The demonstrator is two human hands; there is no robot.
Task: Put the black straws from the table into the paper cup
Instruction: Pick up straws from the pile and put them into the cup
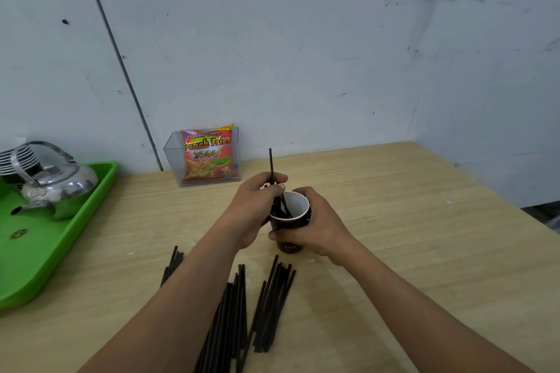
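A dark paper cup (298, 206) with a white inside stands upright on the wooden table (409, 236). My right hand (315, 224) grips its side. My left hand (257, 206) pinches a black straw (271, 160) that stands nearly upright, its lower end inside the cup beside other straws in there. Several loose black straws (272, 306) lie in bunches on the table nearer to me, partly hidden under my left forearm.
A green tray (60, 239) at the left holds a shiny metal kettle (54, 182) and stacked white dishes (12, 157). A clear plastic holder (172, 157) with a red French Fries snack packet (207, 157) stands against the wall behind the cup.
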